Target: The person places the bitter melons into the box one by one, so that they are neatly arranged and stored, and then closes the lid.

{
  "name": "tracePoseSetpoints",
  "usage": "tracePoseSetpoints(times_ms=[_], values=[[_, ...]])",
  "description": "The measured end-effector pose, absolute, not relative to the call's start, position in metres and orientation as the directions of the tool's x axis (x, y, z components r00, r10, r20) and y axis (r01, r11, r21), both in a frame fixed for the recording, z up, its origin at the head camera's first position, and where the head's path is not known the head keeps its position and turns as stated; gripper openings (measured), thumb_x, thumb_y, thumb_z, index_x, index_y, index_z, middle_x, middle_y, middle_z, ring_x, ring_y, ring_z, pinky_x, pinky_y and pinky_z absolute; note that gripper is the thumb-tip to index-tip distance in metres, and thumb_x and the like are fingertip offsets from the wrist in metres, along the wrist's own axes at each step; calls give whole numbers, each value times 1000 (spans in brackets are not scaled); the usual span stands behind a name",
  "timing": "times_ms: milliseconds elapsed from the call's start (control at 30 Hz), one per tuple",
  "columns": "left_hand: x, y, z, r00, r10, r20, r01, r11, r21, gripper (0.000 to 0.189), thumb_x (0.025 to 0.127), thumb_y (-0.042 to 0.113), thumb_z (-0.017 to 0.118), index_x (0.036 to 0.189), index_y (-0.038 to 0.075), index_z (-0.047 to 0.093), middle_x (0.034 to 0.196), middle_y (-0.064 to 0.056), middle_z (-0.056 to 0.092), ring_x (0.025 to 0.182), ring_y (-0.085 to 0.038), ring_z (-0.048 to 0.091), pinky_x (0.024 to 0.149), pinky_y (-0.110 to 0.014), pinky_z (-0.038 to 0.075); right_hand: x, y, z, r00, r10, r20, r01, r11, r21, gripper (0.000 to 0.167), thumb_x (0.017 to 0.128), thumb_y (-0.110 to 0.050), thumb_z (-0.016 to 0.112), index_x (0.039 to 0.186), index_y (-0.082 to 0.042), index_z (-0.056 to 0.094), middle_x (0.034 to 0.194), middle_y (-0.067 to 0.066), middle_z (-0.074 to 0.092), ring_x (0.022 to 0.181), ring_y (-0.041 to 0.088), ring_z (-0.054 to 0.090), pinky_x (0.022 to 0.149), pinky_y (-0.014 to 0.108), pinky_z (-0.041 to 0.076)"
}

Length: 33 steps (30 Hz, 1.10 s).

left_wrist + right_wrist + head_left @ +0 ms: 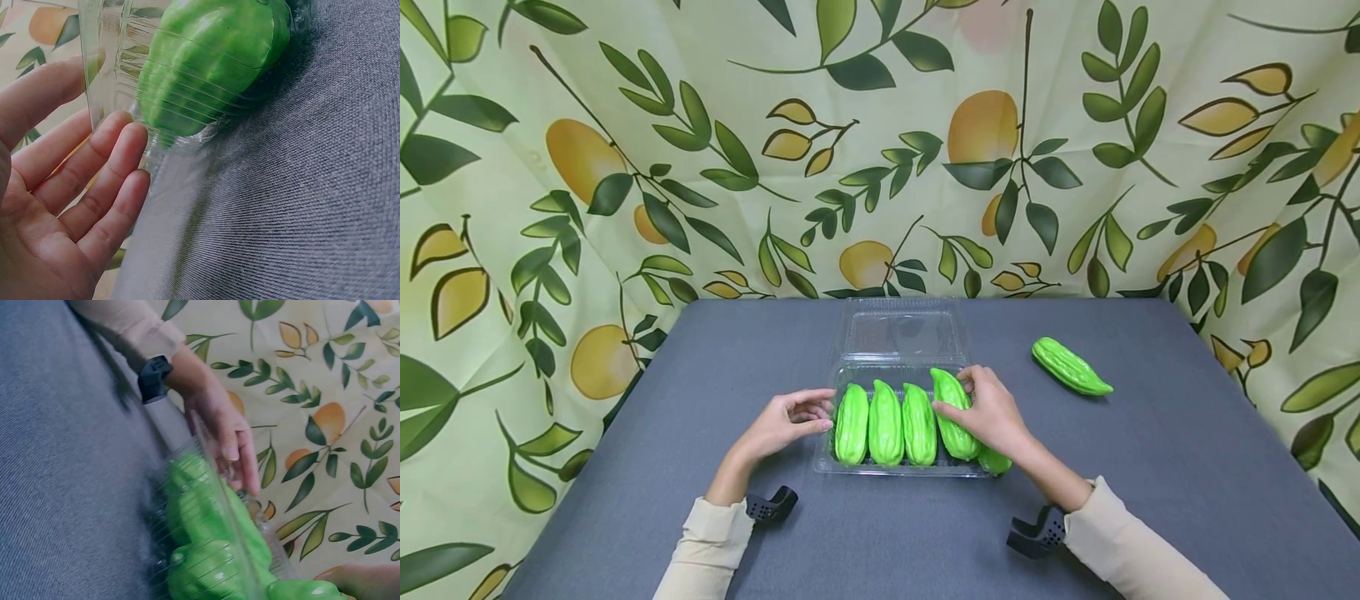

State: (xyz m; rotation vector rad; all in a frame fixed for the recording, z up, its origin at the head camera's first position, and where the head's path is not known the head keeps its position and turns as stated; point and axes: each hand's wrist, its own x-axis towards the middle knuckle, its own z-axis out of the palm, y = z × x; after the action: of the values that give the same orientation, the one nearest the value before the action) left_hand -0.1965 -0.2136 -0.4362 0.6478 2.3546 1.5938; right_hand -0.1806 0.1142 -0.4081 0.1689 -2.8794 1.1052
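A clear plastic clamshell box lies on the table with several bright green, ridged bitter melons side by side in it. My right hand holds the bitter melon towards the box's right side, thumb on its left and fingers on its right. Another bitter melon shows partly below that hand, mostly hidden. At the left wall of the box is my left hand, its relaxed fingers right at the plastic. In the right wrist view, the held melon tops the others.
The box's clear lid is folded back behind it. One more bitter melon lies apart on the grey tablecloth, to the right. A leaf-and-fruit patterned curtain surrounds the table at the back and sides.
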Motion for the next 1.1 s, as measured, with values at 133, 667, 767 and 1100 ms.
tracePoseSetpoints(times_ms=[133,667,767,1100], values=[[-197,-213,-435,-879,473,58,234,322,917,49,88,8,68,131,-9,52,113,-31,62,90,5,60,84,-15,52,-181,112,-410,-992,-73,98,-119,766,-632,53,81,-35,75,115,1,56,97,13,55,83,22,51,68,29,40],[-197,-213,-434,-881,471,48,227,331,916,50,88,8,69,132,-8,52,113,-30,63,91,4,60,84,-15,53,-180,123,-421,-966,-115,232,-245,692,-678,38,75,-20,82,101,0,63,95,14,57,73,15,46,62,20,36],[-197,-213,-435,-880,472,50,228,328,917,50,88,8,69,132,-8,52,113,-31,63,91,4,60,84,-15,53,-176,129,-421,-956,-114,270,-277,655,-703,34,72,-13,83,98,-1,65,92,13,57,75,16,50,62,19,39],[-196,-214,-437,-879,472,63,236,316,919,49,87,7,69,131,-9,53,112,-31,63,90,5,60,83,-15,53,-170,146,-421,-964,-40,261,-236,575,-783,18,80,-6,76,95,0,66,91,14,64,75,-1,54,64,18,49]])
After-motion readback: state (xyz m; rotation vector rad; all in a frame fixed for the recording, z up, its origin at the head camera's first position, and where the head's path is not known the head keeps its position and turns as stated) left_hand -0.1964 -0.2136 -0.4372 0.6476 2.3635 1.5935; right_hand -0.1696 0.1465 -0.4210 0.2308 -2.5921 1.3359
